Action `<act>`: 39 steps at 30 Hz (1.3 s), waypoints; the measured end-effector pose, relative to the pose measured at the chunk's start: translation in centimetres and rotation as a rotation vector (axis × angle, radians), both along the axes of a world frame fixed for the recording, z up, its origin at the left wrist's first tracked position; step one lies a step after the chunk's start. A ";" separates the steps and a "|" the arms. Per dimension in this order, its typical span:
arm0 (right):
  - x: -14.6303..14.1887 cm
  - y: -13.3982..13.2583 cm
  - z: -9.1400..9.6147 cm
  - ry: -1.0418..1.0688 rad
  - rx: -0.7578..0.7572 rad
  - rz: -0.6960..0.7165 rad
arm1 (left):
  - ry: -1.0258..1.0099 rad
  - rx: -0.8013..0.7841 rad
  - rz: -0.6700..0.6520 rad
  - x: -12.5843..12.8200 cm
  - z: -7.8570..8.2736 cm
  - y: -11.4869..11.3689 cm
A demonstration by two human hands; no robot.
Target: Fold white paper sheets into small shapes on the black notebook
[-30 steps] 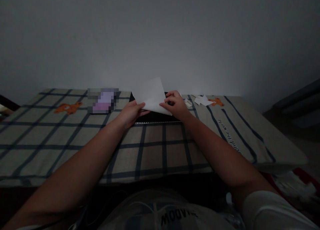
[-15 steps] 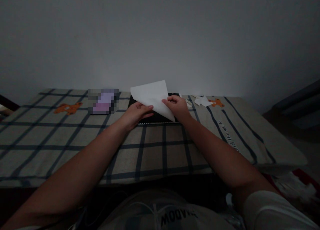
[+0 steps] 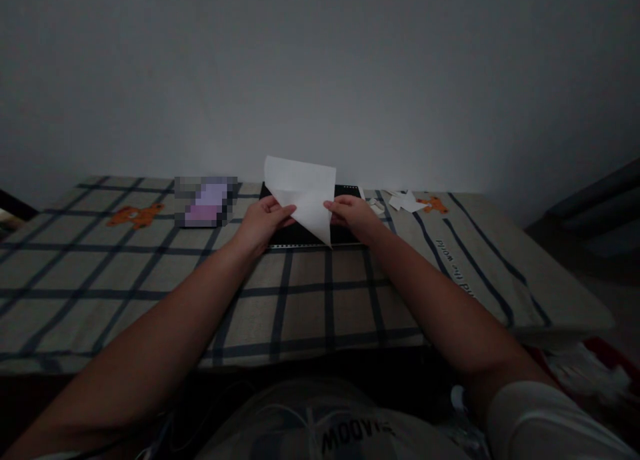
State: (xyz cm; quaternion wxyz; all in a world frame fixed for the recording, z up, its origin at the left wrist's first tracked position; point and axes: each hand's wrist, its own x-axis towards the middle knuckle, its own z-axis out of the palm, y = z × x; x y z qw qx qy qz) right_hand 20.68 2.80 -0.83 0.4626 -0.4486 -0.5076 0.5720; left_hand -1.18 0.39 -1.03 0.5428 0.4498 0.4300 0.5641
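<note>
A white sheet of paper, partly folded, is held up between both hands over a black mat. My left hand pinches its left edge, fingers closed on it. My right hand pinches the right edge the same way. One corner of the paper points down toward the mat's near edge. The room is dim.
The mat lies on a plaid cloth with dark stripes and orange bear prints. A blurred purple object sits to the left. Small white paper scraps lie to the right. A plain wall stands behind.
The paper has turned in my hands: its upper edge now lies level and a folded corner points downward. Both hands stay at its sides.
</note>
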 end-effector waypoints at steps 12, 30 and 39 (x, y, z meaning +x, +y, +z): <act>0.1 -0.2 0.2 -0.026 0.036 0.069 | -0.004 -0.018 0.101 -0.2 0.0 0.4; 0.1 -0.6 1.0 -0.068 -0.060 0.030 | -0.092 -0.032 0.088 -0.1 0.4 0.2; 0.3 -0.2 0.6 -0.201 -0.005 0.056 | -0.123 -0.108 0.129 -0.3 0.1 0.7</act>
